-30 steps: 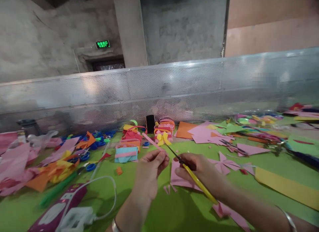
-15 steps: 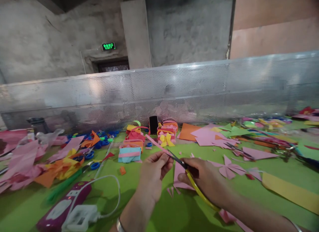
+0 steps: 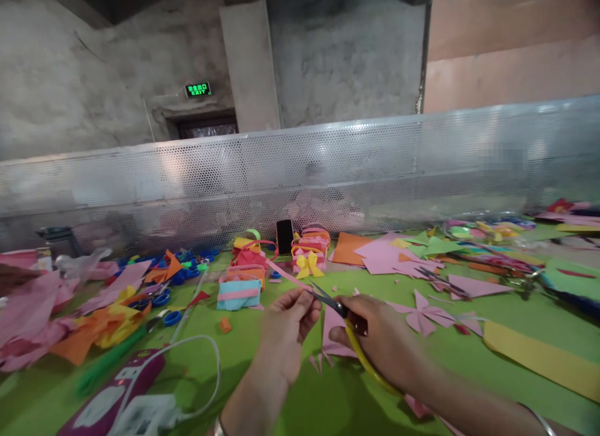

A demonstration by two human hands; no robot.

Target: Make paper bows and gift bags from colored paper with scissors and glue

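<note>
Head: scissors blades point(image 3: 330, 302) farther apart

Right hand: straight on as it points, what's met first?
The yellow-handled scissors in the right hand would likely meet the pink strip held by the left hand first; depth is unclear.

Left hand point(image 3: 282, 337) pinches a pink paper strip point(image 3: 289, 275). Right hand point(image 3: 380, 333) grips yellow-handled scissors point(image 3: 341, 308), blades point(image 3: 330, 299) parted near strip's end. Green table point(image 3: 328, 398) beneath. Beyond: blue paper pouch point(image 3: 240, 303), yellow bow point(image 3: 309, 265), dark phone point(image 3: 284, 237) upright. Perforated metal screen point(image 3: 210, 167) behind; lit exit sign point(image 3: 198, 90) above.
</note>
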